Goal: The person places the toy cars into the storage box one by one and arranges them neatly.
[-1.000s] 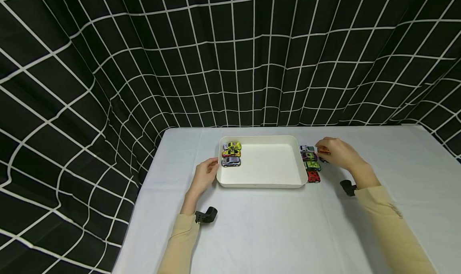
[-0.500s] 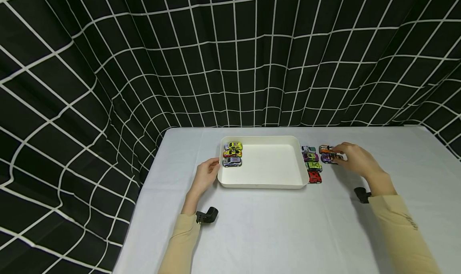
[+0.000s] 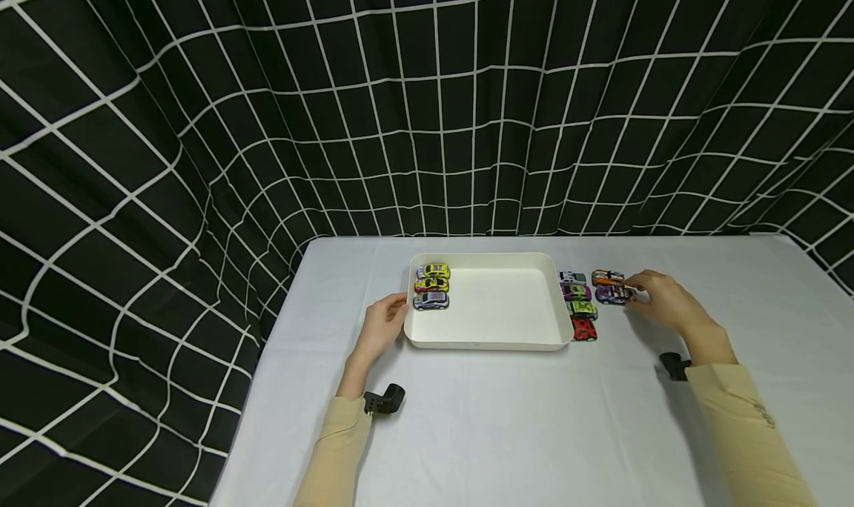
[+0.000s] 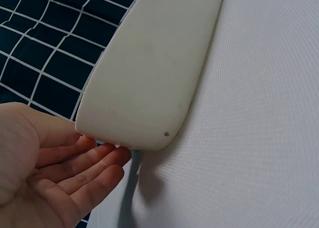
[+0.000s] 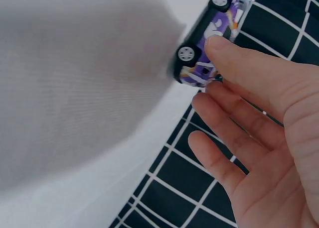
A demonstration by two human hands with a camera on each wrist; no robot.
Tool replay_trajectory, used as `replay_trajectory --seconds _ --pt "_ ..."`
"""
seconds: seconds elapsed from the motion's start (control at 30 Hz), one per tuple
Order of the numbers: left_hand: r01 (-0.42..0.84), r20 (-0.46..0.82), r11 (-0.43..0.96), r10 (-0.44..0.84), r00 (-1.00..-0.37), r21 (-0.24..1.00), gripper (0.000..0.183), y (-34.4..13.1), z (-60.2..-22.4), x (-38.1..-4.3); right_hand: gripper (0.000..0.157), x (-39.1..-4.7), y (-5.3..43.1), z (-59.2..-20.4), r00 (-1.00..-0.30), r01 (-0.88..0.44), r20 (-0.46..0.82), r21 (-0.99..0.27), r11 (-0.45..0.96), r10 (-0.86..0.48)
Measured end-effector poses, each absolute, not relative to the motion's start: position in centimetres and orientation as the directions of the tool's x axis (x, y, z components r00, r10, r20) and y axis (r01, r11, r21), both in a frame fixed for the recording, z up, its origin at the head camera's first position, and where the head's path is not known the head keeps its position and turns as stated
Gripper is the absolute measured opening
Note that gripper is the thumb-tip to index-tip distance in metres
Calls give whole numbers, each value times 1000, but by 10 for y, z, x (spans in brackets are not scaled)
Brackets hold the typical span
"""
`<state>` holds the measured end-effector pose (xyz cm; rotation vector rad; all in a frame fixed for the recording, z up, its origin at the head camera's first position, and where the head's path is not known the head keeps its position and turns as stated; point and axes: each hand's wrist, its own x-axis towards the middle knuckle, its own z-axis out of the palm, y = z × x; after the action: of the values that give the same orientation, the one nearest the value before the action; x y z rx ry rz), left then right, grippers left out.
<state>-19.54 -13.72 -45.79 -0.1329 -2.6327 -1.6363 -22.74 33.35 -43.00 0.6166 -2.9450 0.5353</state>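
My right hand (image 3: 667,299) pinches the rear of a purple toy car (image 3: 612,294), which lies just in front of an orange toy car (image 3: 608,277). In the right wrist view, the thumb lies against the side of the purple car (image 5: 212,44), while the other fingers spread loosely. My left hand (image 3: 382,323) rests at the left end of a white tray (image 3: 490,344). Relaxed fingers touch the tray's end wall in the left wrist view (image 4: 102,161). Inside the tray stand a yellow car (image 3: 434,270), a yellow-and-red car (image 3: 432,285) and a silver car (image 3: 431,301).
Along the tray's right side stands a column of toy cars: a white-and-teal one (image 3: 572,278), a purple-and-green one (image 3: 577,293), a lime one (image 3: 583,310) and a red one (image 3: 584,330). A white cloth (image 3: 494,418) covers the table; a black gridded curtain (image 3: 467,121) hangs behind.
My right hand has moved from the orange car, set down beside the white-and-teal one, to the purple car. The left hand stays at the tray.
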Motion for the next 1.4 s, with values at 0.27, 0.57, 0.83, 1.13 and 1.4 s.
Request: replay_trajectory --seconds 0.27,0.57,0.83,1.13,1.4 --pt "89 75 442 48 -996 893 30 -137 -457 -195 34 -227 335 -440 -928 -373 142 -352 858 -345" --pt "94 81 447 49 -996 890 30 -137 -458 -195 27 -227 336 -446 -897 -436 239 -327 839 -372" --pt "105 90 467 54 -994 878 30 -136 -458 -196 26 -229 335 -449 -921 -387 191 -339 858 -340" --pt "106 89 467 57 -994 878 31 -137 -458 -196 26 -227 335 -448 -926 -375 176 -339 863 -333" --pt "118 102 468 59 -993 876 30 -137 -459 -196 23 -222 334 -441 -918 -394 195 -342 853 -345"
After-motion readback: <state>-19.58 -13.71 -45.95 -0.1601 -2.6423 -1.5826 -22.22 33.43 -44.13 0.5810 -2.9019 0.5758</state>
